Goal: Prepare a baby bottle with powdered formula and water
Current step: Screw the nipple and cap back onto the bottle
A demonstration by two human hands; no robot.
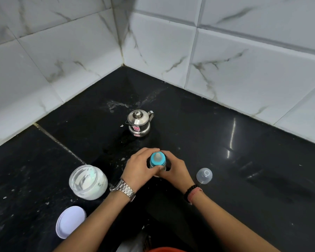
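Note:
A baby bottle (157, 159) with a blue collar and a clear teat stands upright on the black counter (244, 160). My left hand (139, 169) grips its body from the left, fingers curled round it. From the right, my right hand (175, 170) holds the bottle too, so most of the bottle's body is hidden. An open clear jar (88, 181) of white formula powder stands to the left. Its white lid (70, 221) lies flat nearer to me. The bottle's clear dome cap (204, 175) rests on the counter to the right.
A small lidded steel pot (139, 123) with a spout and handle stands behind the bottle. White powder specks and a dried smear mark the counter. Marbled white wall tiles (225, 60) close in the corner at the back and both sides.

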